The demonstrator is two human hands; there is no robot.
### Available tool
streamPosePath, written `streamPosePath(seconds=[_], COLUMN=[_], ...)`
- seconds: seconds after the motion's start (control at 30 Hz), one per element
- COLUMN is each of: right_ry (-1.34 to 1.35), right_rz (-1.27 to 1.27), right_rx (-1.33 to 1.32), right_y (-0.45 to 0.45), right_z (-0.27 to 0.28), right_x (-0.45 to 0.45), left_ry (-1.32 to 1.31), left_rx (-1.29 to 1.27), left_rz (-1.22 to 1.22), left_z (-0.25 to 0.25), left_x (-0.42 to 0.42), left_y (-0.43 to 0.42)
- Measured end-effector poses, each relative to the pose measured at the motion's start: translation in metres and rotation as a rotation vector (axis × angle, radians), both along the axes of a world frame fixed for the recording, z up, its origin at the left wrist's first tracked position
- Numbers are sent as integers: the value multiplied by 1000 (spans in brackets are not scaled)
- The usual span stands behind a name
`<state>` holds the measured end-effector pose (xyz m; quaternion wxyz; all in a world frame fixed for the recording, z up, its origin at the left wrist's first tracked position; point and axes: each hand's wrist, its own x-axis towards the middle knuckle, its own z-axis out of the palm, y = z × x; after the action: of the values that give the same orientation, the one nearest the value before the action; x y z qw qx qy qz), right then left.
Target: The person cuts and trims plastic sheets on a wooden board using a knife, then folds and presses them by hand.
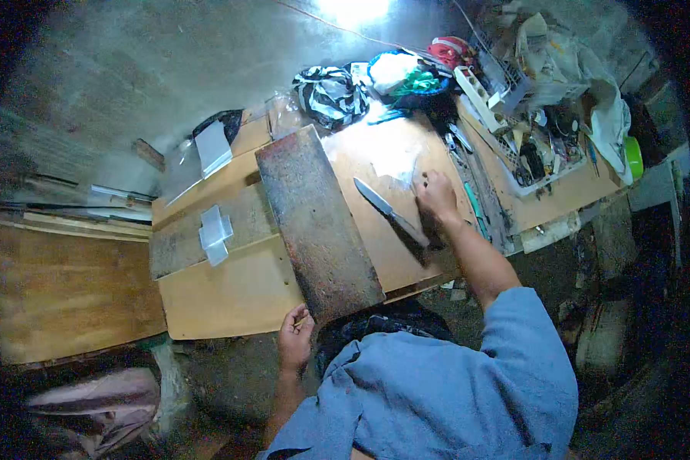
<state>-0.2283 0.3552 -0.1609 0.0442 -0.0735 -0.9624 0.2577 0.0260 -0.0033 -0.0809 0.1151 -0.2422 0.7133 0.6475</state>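
Observation:
A long dark board [320,222] with a worn, speckled surface lies slantwise across the worktable. Beside its near left corner is my left hand [296,331], fingers curled together; whatever is in them is too small to make out. My right hand [435,197] is over the table to the right of the board, its fingers bent and pinched downward. Glare hides what they hold, if anything. Between the board and my right hand lies a knife [376,198], blade pointing away and to the left. Bright, washed-out clear sheets [396,159] lie just beyond my right hand.
Small translucent pieces [215,232] rest on a wooden plank at left, with white sheets [213,149] farther back. A striped bag [330,95] stands at the back. On the right are a tool-filled basket [548,181] and a green-handled tool [475,203].

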Motion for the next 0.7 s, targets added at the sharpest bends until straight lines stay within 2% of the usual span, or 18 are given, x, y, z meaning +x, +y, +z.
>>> streamPosePath(seconds=[0.1,0.17,0.43,0.5,0.57,0.63,0.7], right_ry=[71,-17,-11,-204,-132,-105,-91], right_rz=[-61,-70,-28,-102,-87,-119,-117], right_rx=[-28,-52,-65,-304,-321,-762,-760], right_y=[-3,-8,-4,3,8,6,8], right_z=[5,15,-8,-11,-18,-7,1], right_x=[-20,-30,-54,-59,-60,-56,-50], left_ry=[3,35,52,33,11,45,46], left_rx=[13,20,10,19,29,52,55], left_rz=[4,1,64,60,54,40,31], left_z=[-2,-8,-2,-3,-4,-6,-11], left_x=[4,8,11,11,9,8,7], left_y=[-2,-5,-3,-5,-5,-4,-4])
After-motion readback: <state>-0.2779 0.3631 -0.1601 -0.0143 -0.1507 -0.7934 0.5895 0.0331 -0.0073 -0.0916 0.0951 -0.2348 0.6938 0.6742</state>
